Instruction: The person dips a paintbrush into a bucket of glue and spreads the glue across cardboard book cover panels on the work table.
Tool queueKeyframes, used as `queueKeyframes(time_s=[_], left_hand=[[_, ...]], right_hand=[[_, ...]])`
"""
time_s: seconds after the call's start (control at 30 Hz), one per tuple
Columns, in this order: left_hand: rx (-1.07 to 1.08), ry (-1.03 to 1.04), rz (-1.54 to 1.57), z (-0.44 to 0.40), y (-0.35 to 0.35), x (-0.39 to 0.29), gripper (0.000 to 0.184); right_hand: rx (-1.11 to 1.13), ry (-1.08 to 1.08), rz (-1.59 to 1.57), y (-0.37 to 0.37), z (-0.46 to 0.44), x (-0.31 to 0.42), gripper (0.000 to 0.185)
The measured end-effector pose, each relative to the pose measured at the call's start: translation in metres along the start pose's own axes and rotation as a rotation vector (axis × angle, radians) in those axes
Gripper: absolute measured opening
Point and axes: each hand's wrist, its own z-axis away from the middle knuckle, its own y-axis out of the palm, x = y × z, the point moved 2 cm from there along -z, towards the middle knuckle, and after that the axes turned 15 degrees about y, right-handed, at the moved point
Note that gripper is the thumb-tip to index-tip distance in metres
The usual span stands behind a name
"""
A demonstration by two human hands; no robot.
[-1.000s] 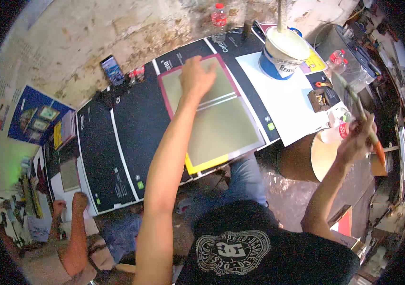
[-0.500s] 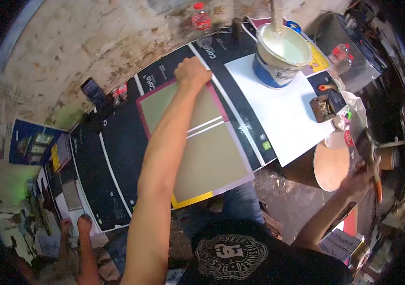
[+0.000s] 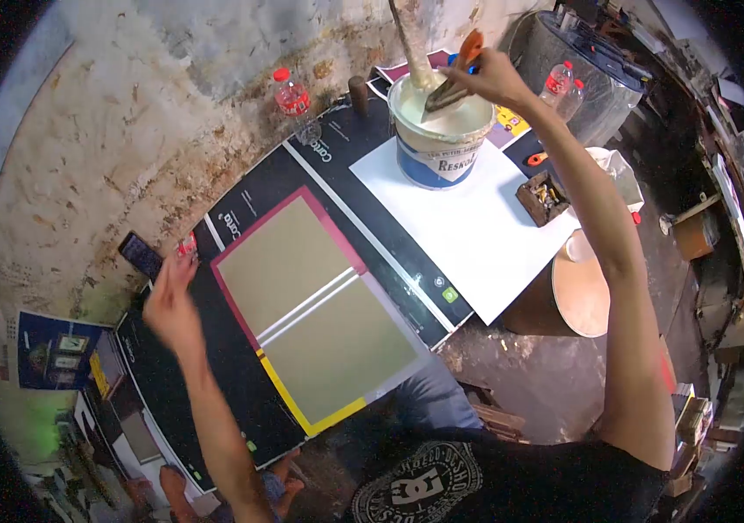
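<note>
My right hand [image 3: 501,81] grips a putty knife [image 3: 448,94] with an orange handle, its blade over the mouth of a white-and-blue bucket [image 3: 435,166]. Pale, creamy stuff and an upright stick are in that bucket. Above the black tabletop sheet, my left hand [image 3: 173,314] is raised near a small red-and-white pack [image 3: 186,246] and a phone [image 3: 140,254]. Motion smears its fingers. Between my arms lies a flat tan panel [image 3: 346,349] with maroon, yellow and grey edges and white stripes across its middle.
A white sheet [image 3: 441,235] lies under the bucket. Beside it sit a brown box of butts [image 3: 543,199] and a round drum [image 3: 581,296]. A red-capped bottle [image 3: 292,96] stands by the wall. Another person's hand [image 3: 171,479] shows at the lower left.
My left hand has left the panel's far edge and moved left toward the phone. My right hand has risen from the lower right to the bucket, bringing the putty knife.
</note>
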Motion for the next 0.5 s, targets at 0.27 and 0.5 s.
queueKeyframes(time_s=[0.27, 0.5], left_hand=[[-0.455, -0.675, -0.186, 0.195, -0.279, 0.025, 0.049], [-0.738, -0.903, -0.22, 0.272, -0.311, 0.022, 0.05]], right_hand=[[-0.01, -0.082, 0.053, -0.034, -0.022, 0.014, 0.048], [0.241, -0.037, 0.249, -0.018, -0.052, 0.027, 0.051]])
